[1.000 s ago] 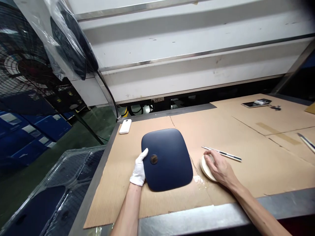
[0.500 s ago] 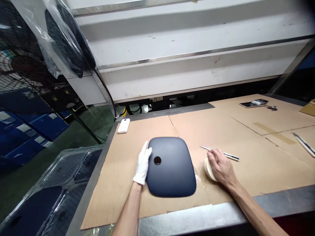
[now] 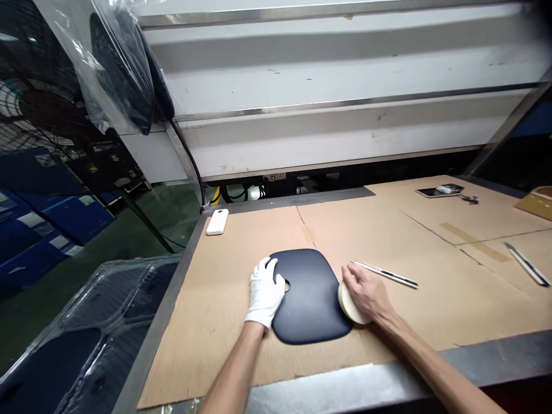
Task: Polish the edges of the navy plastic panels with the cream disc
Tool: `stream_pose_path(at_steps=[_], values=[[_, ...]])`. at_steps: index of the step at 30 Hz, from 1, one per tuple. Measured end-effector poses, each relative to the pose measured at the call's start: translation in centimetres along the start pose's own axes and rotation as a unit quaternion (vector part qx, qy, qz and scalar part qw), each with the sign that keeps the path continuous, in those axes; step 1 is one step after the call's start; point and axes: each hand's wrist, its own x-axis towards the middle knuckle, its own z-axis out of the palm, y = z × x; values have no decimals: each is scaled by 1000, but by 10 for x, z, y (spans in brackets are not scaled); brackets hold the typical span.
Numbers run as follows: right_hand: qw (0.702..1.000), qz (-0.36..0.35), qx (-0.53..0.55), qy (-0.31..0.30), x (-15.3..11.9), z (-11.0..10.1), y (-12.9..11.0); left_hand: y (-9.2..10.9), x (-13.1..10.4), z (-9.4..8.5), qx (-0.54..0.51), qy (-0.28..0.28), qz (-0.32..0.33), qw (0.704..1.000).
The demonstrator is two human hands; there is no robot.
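A dark blue rounded panel (image 3: 310, 305) with a small round hole near its left side lies on the cardboard. My left hand (image 3: 265, 293), in a white glove, rests on the panel's left edge beside the hole, fingers apart. My bare right hand (image 3: 366, 292) is wrapped round a cream tape roll (image 3: 350, 306), which stands at the panel's right edge. Just behind my right hand lies a thin white and dark knife (image 3: 392, 276).
Cardboard (image 3: 207, 322) covers the metal-edged table. A white box-like object (image 3: 217, 222) lies at the back left; a phone (image 3: 435, 192), keys (image 3: 470, 199) and a second knife (image 3: 526, 264) are at the right. Wrapped panels (image 3: 103, 305) stand left of the table.
My right hand has brought the tape roll left to the panel's edge. My left hand has moved right, further over the panel, and the panel sits slightly further right.
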Motion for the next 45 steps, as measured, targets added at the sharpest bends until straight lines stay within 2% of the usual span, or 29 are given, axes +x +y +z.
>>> stream_pose_path(at_steps=[2,4,6,10,12,14,17,18,19,20,21,22,24,26,30,32,37,41,43,45], values=[[997,30,69,-26,7,11,-11,-2,7,1,37,6,18,999],[989,89,119,-20,14,19,-16,-6,16,0,60,10,16,998],[985,126,122,-6,19,22,-15,-10,24,-1,52,7,-10,999],[991,95,90,-16,26,20,-11,-17,33,-5,-16,12,-50,999],[988,96,117,-15,28,17,-12,-20,34,-6,-35,19,-51,998],[972,115,201,43,26,14,-16,-21,34,-6,-43,19,-52,998],[912,71,339,220,12,3,-18,-22,35,-6,-46,18,-48,998],[903,35,332,269,3,-3,-16,-22,35,-6,-46,18,-47,998],[913,-1,290,287,-8,-9,-12,-22,35,-6,-48,17,-45,998],[935,-30,223,273,-21,-17,-7,-23,36,-5,-49,17,-44,998],[962,-49,147,226,-35,-24,-1,-23,36,-5,-51,15,-42,998],[983,-63,79,153,-50,-32,6,-23,37,-5,-53,13,-41,998],[997,-76,9,9,-78,-47,17,-24,38,-5,-57,4,-36,998],[997,-56,9,-48,-101,-61,24,-24,39,-6,-58,-1,-29,998],[999,37,36,-4,-122,-81,24,-25,41,-7,-56,-4,-5,998],[998,49,43,-4,-123,-85,22,-25,41,-8,-59,-6,4,998],[997,-25,24,-67,-115,-76,23,-26,41,-8,-72,-7,8,997],[992,-103,-24,-63,-109,-63,30,-27,41,-8,-75,-8,16,997],[991,-114,-48,-58,-107,-60,30,-28,41,-7,-74,-8,19,997],[992,-93,-51,-64,-104,-62,26,-28,41,-7,-73,-8,18,997]])
